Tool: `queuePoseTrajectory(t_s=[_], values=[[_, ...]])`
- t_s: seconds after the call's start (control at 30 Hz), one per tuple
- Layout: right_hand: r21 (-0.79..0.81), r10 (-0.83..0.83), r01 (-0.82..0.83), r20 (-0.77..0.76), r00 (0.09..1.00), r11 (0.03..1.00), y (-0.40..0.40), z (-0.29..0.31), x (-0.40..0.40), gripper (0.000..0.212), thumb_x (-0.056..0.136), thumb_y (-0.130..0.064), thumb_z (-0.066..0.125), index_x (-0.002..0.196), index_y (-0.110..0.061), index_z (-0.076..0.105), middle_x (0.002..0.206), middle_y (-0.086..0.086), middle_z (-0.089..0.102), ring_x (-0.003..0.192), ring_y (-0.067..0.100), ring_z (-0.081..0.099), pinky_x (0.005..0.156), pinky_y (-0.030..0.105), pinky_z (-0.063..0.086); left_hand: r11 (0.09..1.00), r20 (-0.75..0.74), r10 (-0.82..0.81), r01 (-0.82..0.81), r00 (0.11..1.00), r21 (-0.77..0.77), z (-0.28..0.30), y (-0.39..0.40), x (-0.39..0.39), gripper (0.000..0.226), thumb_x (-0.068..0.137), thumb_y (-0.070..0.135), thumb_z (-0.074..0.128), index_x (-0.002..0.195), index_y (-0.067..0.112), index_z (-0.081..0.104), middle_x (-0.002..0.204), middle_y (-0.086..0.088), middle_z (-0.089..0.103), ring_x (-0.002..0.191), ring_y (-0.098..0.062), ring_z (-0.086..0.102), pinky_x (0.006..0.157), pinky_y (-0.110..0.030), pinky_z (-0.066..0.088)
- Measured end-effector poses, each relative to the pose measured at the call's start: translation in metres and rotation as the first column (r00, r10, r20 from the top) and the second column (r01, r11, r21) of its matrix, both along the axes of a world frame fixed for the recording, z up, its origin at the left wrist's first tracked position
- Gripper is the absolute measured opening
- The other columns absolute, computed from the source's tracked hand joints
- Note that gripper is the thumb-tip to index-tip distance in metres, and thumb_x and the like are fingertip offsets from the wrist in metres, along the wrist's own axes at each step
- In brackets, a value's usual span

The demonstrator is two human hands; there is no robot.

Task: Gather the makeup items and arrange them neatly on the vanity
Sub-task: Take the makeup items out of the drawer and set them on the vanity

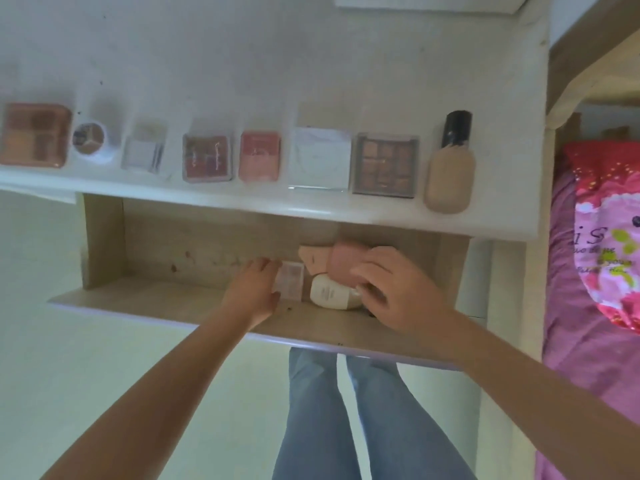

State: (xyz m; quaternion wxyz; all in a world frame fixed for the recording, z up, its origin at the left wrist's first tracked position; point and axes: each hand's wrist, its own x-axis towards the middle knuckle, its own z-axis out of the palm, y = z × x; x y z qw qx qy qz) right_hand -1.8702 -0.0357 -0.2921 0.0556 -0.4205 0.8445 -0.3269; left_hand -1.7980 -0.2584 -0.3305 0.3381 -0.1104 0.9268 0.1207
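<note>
both hands' fingers in drawer [145,237]: left hand [254,292] grasps clear compact [291,280], right hand [391,285] pink case [343,266].

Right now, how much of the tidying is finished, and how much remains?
Mostly done: eight items stand in a row along the vanity top, from the large palette to the foundation bottle. In hand: both hands are in the open drawer, the left hand at a small clear compact, the right hand on a pink item. Left: those, a cream tube and a peach sponge.
</note>
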Motion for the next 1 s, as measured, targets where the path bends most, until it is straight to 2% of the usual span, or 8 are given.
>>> queuePoseTrajectory(t_s=[0.1, 0.17, 0.23, 0.47, 0.6, 0.77, 0.9, 1.0], values=[[0.429, -0.080, -0.005, 0.180, 0.980, 0.903, -0.025, -0.036, 0.011, 0.056, 0.074, -0.012, 0.068, 0.126, -0.006, 0.048, 0.137, 0.019, 0.042, 0.126, 0.037, 0.037, 0.107, 0.046, 0.028, 1.000, 0.037, -0.007, 0.007, 0.999, 0.008, -0.024, -0.008, -0.001, 0.064, 0.085, 0.021, 0.057, 0.140, 0.011, 0.026, 0.146, -0.009, 0.027, 0.133, -0.028, 0.026, 0.105, -0.034, 0.028], [0.564, -0.138, 0.016, 0.175, 0.975, 0.826, -0.033, -0.055, 0.013, 0.070, 0.079, -0.012, 0.060, 0.140, -0.019, 0.027, 0.150, 0.010, 0.016, 0.136, 0.029, 0.014, 0.114, 0.043, 0.009, 1.000, 0.013, -0.008, 0.007, 1.000, 0.008, -0.032, -0.006, -0.005, 0.061, 0.084, 0.020, 0.058, 0.137, 0.010, 0.030, 0.142, -0.011, 0.030, 0.130, -0.029, 0.028, 0.102, -0.037, 0.032], [0.597, -0.189, 0.067, 0.144, 0.971, 0.800, -0.037, -0.068, 0.015, 0.075, 0.077, -0.003, 0.054, 0.142, -0.024, 0.022, 0.152, 0.010, 0.009, 0.137, 0.030, 0.010, 0.114, 0.043, 0.003, 0.999, -0.013, -0.026, 0.025, 1.000, -0.043, -0.039, -0.004, -0.008, 0.053, 0.085, 0.019, 0.057, 0.132, 0.008, 0.036, 0.136, -0.013, 0.035, 0.126, -0.030, 0.031, 0.097, -0.037, 0.036], [0.571, -0.252, 0.138, 0.125, 0.960, 0.809, -0.036, -0.078, 0.018, 0.070, 0.075, -0.013, 0.063, 0.138, -0.019, 0.034, 0.145, 0.014, 0.023, 0.131, 0.031, 0.019, 0.113, 0.038, -0.001, 0.995, -0.003, -0.099, 0.099, 0.995, 0.016, -0.030, -0.022, -0.023, 0.031, 0.088, 0.016, 0.053, 0.118, 0.009, 0.052, 0.124, -0.014, 0.046, 0.120, -0.029, 0.038, 0.091, -0.035, 0.042], [0.530, -0.292, 0.167, 0.161, 0.943, 0.831, -0.035, -0.072, 0.021, 0.077, 0.068, -0.015, 0.069, 0.137, -0.016, 0.035, 0.140, 0.014, 0.030, 0.128, 0.030, 0.023, 0.113, 0.036, 0.003, 0.982, -0.025, -0.150, 0.152, 0.988, 0.109, -0.005, -0.030, -0.015, 0.017, 0.088, 0.016, 0.049, 0.102, 0.012, 0.059, 0.107, -0.012, 0.061, 0.099, -0.029, 0.056, 0.073, -0.028, 0.041], [0.372, -0.332, 0.222, 0.264, 0.906, 0.901, -0.029, -0.027, 0.028, 0.078, 0.061, -0.014, 0.078, 0.131, -0.009, 0.043, 0.132, 0.020, 0.040, 0.117, 0.038, 0.042, 0.092, 0.035, 0.037, 0.958, -0.216, -0.009, 0.070, 0.976, 0.280, 0.047, -0.040, -0.008, 0.019, 0.088, 0.021, 0.054, 0.104, 0.014, 0.061, 0.097, -0.002, 0.065, 0.091, -0.024, 0.058, 0.061, -0.020, 0.026], [0.204, -0.390, 0.351, 0.198, 0.899, 0.914, -0.018, 0.028, 0.026, 0.076, 0.054, -0.022, 0.079, 0.122, -0.004, 0.051, 0.121, 0.023, 0.046, 0.104, 0.026, 0.046, 0.081, 0.029, 0.037, 0.883, -0.406, 0.184, 0.031, 0.895, 0.468, 0.098, -0.033, -0.028, 0.019, 0.085, 0.016, 0.058, 0.103, 0.011, 0.065, 0.084, 0.008, 0.060, 0.074, -0.010, 0.054, 0.061, -0.014, 0.033], [0.134, -0.476, 0.458, 0.193, 0.858, 0.879, -0.002, 0.062, 0.013, 0.084, 0.051, -0.020, 0.085, 0.125, -0.008, 0.048, 0.123, 0.017, 0.043, 0.106, 0.012, 0.036, 0.083, 0.014, 0.027, 0.828, -0.480, 0.325, 0.000, 0.815, 0.561, 0.125, -0.018, -0.060, 0.026, 0.087, 0.009, 0.056, 0.112, 0.007, 0.062, 0.087, 0.014, 0.053, 0.071, 0.002, 0.047, 0.064, 0.003, 0.036]])
